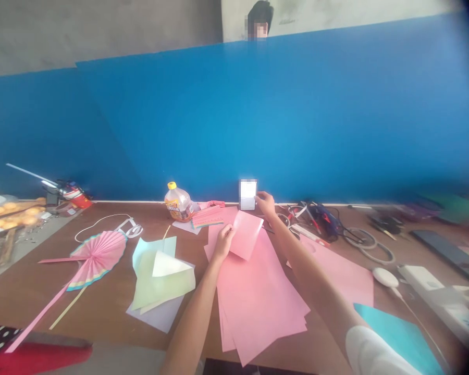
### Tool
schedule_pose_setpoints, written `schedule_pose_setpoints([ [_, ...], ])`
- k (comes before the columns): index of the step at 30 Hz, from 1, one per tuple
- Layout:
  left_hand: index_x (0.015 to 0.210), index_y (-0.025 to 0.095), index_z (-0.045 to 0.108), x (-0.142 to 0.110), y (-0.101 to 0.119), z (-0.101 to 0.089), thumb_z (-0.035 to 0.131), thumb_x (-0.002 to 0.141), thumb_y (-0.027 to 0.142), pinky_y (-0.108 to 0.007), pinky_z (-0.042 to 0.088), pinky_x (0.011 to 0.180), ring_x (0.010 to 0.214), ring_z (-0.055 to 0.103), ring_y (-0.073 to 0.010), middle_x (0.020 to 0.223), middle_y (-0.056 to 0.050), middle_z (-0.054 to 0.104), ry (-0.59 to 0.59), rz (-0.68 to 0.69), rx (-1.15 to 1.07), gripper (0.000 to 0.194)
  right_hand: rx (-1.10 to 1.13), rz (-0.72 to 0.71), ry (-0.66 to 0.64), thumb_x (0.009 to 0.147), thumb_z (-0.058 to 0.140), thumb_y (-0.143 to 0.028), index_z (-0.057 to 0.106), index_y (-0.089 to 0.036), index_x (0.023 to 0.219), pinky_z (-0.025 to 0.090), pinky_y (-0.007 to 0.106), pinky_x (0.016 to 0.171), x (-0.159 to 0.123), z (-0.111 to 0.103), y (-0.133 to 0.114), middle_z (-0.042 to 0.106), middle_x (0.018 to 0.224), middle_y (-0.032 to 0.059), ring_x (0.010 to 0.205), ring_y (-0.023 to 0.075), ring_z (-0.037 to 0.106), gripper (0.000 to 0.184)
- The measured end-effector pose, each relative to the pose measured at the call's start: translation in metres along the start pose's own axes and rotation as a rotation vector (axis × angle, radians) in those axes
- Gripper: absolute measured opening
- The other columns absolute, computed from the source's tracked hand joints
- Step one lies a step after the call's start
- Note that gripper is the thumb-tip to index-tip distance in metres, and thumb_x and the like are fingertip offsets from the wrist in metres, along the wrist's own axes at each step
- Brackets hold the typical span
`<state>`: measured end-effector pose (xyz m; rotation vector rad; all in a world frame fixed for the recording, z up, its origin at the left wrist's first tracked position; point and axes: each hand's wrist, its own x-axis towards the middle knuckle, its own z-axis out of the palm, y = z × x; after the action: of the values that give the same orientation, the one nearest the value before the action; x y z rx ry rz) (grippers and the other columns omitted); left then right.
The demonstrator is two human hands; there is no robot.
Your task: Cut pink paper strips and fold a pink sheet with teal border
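Note:
My left hand (pixel 224 241) is closed on the lower left edge of a folded pink sheet of paper (pixel 248 235), raised above a loose stack of pink paper (pixel 263 302). Farther back, a phone (pixel 247 196) with a bright, blurred screen stands upright against the blue partition. The fingers of my right hand (pixel 266 202) are bent and closed at the phone's right edge. To the left lies a pleated pink paper fan (pixel 97 255) with a blue and yellow border and long pink strips. Green, blue and lilac sheets (pixel 162 286) lie between the fan and my left forearm.
A bottle with a yellow cap (pixel 179 202) stands near the blue partition (pixel 180 120). Cables and tools (pixel 320 221), a power strip (pixel 433 291), a dark tablet-like slab (pixel 447 255) and teal paper (pixel 398 336) lie right. A person's head (pixel 261 18) shows above the partition.

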<state>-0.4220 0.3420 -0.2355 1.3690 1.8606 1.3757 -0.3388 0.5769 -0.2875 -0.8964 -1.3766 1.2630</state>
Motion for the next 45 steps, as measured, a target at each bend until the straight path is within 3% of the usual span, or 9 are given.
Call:
schedule_pose_setpoints([
  [8, 0.071, 0.018, 0.041, 0.001, -0.005, 0.001, 0.051, 0.083, 0.034, -0.025, 0.023, 0.062, 0.064, 0.027, -0.0107, 0.067, 0.004, 0.03, 0.002, -0.02, -0.029, 0.022, -0.011, -0.032, 0.001, 0.071, 0.059, -0.036, 0.07, -0.016, 0.098, 0.049, 0.036, 0.084, 0.019, 0.0, -0.012, 0.072, 0.098, 0.0089, 0.089, 0.0233, 0.064, 0.036],
  [16, 0.068, 0.018, 0.039, 0.001, -0.004, 0.002, 0.05, 0.082, 0.031, -0.024, 0.024, 0.062, 0.063, 0.027, -0.0105, 0.066, 0.004, 0.03, 0.012, -0.018, -0.005, 0.021, -0.011, -0.057, -0.034, 0.062, 0.057, -0.021, 0.071, -0.016, 0.1, 0.048, 0.033, 0.079, 0.022, -0.002, -0.013, 0.072, 0.098, 0.0064, 0.083, 0.0202, 0.063, 0.041],
  [21, 0.068, 0.018, 0.039, 0.0, 0.0, 0.002, 0.052, 0.081, 0.033, -0.024, 0.024, 0.061, 0.063, 0.027, -0.0105, 0.066, 0.004, 0.03, 0.011, -0.024, -0.011, 0.023, -0.011, -0.051, -0.03, 0.062, 0.063, -0.03, 0.071, -0.016, 0.096, 0.046, 0.033, 0.08, 0.026, -0.003, -0.013, 0.072, 0.096, 0.0073, 0.084, 0.0207, 0.061, 0.037],
  [27, 0.07, 0.018, 0.042, 0.0, 0.0, 0.002, 0.051, 0.082, 0.03, -0.024, 0.025, 0.06, 0.063, 0.029, -0.0105, 0.067, 0.003, 0.034, 0.01, -0.02, -0.027, 0.019, 0.022, -0.005, -0.037, 0.071, 0.057, -0.043, 0.071, -0.015, 0.084, 0.044, 0.03, 0.066, 0.029, -0.004, -0.02, 0.069, 0.078, 0.006, 0.07, 0.0185, 0.058, 0.033],
  [34, 0.067, 0.019, 0.038, 0.001, -0.001, 0.002, 0.051, 0.082, 0.031, -0.024, 0.023, 0.059, 0.062, 0.027, -0.0105, 0.066, 0.004, 0.029, 0.022, -0.022, -0.002, 0.024, 0.058, 0.016, -0.057, 0.073, 0.054, -0.044, 0.07, -0.014, 0.085, 0.042, 0.028, 0.061, 0.027, -0.003, -0.024, 0.069, 0.079, 0.0063, 0.064, 0.0159, 0.057, 0.036],
  [45, 0.068, 0.018, 0.039, -0.001, 0.005, 0.002, 0.051, 0.082, 0.037, -0.024, 0.024, 0.06, 0.063, 0.027, -0.0106, 0.067, 0.003, 0.029, 0.015, -0.026, 0.015, 0.026, 0.076, 0.02, -0.095, 0.066, 0.062, -0.038, 0.07, -0.015, 0.087, 0.044, 0.029, 0.066, 0.023, -0.005, -0.019, 0.069, 0.08, 0.0053, 0.068, 0.0172, 0.058, 0.032],
])
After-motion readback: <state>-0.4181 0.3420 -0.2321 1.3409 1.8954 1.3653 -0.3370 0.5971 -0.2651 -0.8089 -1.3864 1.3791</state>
